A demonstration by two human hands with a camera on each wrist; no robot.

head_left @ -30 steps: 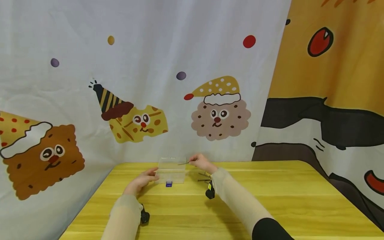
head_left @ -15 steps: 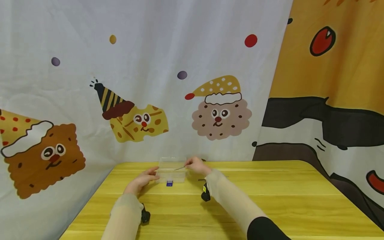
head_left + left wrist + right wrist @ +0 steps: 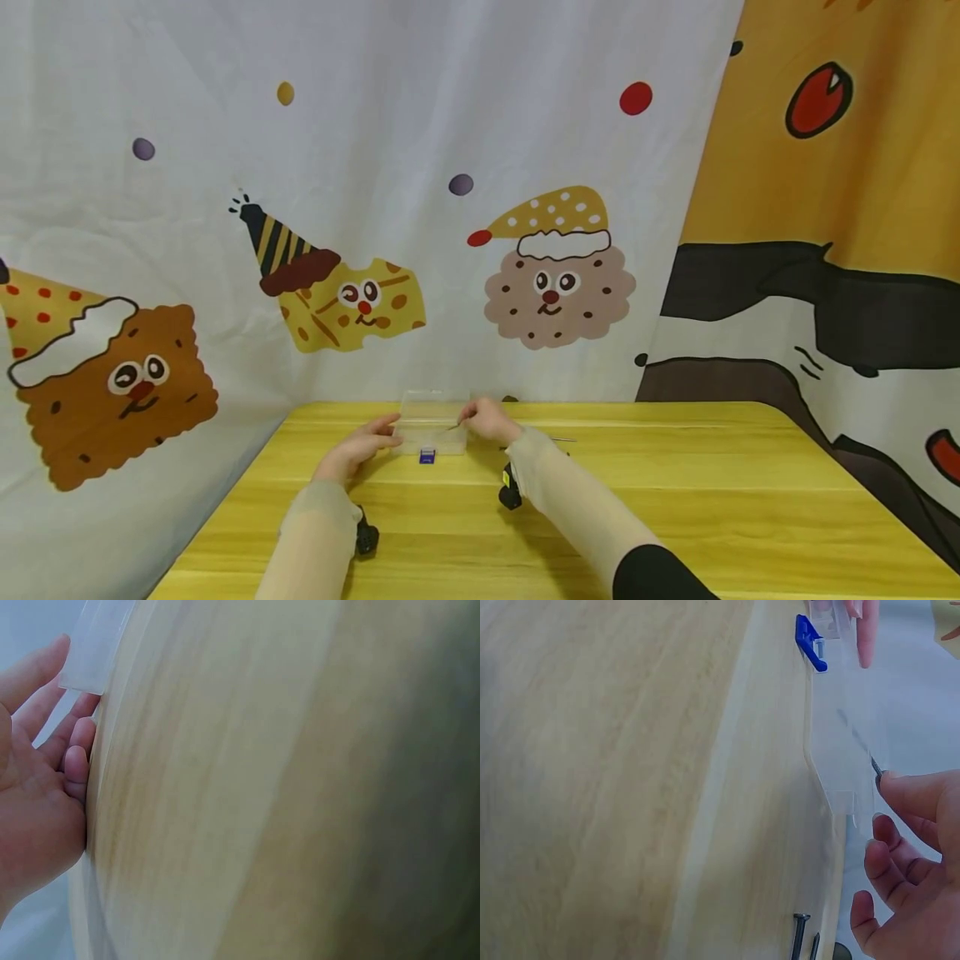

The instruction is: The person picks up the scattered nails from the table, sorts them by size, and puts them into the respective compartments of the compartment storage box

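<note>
A clear plastic box (image 3: 430, 443) with its lid (image 3: 435, 407) raised stands near the far table edge. A blue latch (image 3: 807, 643) is on its front. My left hand (image 3: 366, 443) holds the box's left end, with thumb at its upper edge and other fingers lower down in the left wrist view. My right hand (image 3: 489, 419) pinches a thin dark nail (image 3: 877, 766) between thumb and forefinger at the box's right side. The nail points left over the box, its far part seen through clear plastic. The right hand's other fingers are loosely bent.
A flat-headed nail (image 3: 799, 934) and a pointed nail (image 3: 815, 946) lie on the wooden table (image 3: 675, 500), right of the box. A printed curtain (image 3: 450, 333) hangs directly behind the table's far edge. Black wrist cameras sit at both cuffs.
My right hand has moved left and slightly lower, bringing the nail from beside the raised lid to over the box. The left hand stays at the box's left end.
</note>
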